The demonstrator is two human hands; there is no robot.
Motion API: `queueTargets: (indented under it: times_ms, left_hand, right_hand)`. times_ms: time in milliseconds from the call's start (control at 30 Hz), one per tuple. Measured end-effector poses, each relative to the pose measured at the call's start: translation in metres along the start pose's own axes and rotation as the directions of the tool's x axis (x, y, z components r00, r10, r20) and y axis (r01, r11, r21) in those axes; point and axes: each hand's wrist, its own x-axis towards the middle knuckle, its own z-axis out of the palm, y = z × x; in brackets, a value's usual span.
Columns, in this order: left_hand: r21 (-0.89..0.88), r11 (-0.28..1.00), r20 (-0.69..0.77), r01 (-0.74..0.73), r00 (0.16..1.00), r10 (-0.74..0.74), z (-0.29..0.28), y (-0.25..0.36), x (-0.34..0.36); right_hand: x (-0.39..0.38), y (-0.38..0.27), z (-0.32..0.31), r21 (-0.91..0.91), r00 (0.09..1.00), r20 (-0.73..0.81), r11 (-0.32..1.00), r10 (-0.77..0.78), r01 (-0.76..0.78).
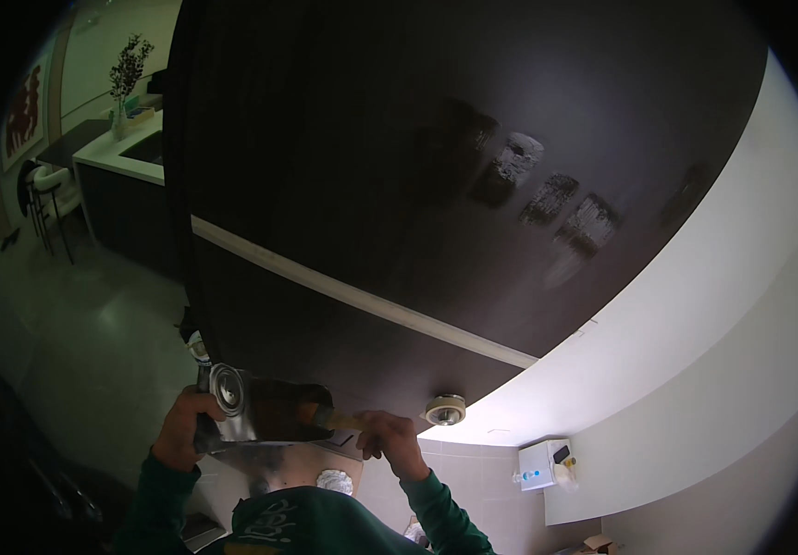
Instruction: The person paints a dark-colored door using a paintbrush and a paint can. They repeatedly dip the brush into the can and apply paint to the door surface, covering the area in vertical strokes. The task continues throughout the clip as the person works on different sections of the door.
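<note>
At lower left, my left hand [184, 427] is closed round the dark handle end of a shiny metal box-like container [243, 424], which has a round ringed disc on its side. My right hand [391, 442] grips the pale handle of a brush [336, 418]. The brush's orange-brown head reaches over the container's brown inner face; whether it touches is too dim to tell. Behind both hands a large dark panel [325, 139] fills most of the view. Several glossy, wet-looking patches [588, 222] show on it.
A pale strip [362, 301] crosses the dark panel. Below it sits a round cream fitting [445, 410]. A white box [544, 462] with small items stands at lower right. Far left, a white-topped counter [103, 157] holds a vase of branches [128, 83], near a chair [52, 190].
</note>
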Motion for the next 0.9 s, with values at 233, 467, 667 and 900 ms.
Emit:
queueTargets:
  times_ms: [233, 467, 667, 900]
  left_hand:
    - [-0.065, 0.997, -0.046, 0.051, 0.997, -0.054, -0.017, -0.01, 0.004]
    - [-0.091, 0.993, -0.024, 0.075, 0.997, -0.078, -0.021, -0.007, 0.006]
    - [-0.057, 0.998, -0.032, 0.03, 0.999, -0.032, -0.018, -0.005, 0.002]
    - [0.048, 0.999, -0.088, -0.01, 0.996, 0.015, -0.016, -0.001, -0.004]
  right_hand:
    - [-0.008, -0.002, 0.009, -0.063, 0.999, 0.029, 0.997, -0.033, 0.035]
    - [-0.01, 0.003, 0.014, -0.116, 0.998, 0.027, 0.991, -0.057, 0.06]
    - [-0.012, 0.002, 0.02, -0.19, 0.994, 0.034, 0.975, -0.107, 0.111]
    - [-0.005, 0.018, 0.018, -0.436, 0.937, 0.048, 0.837, -0.345, 0.331]
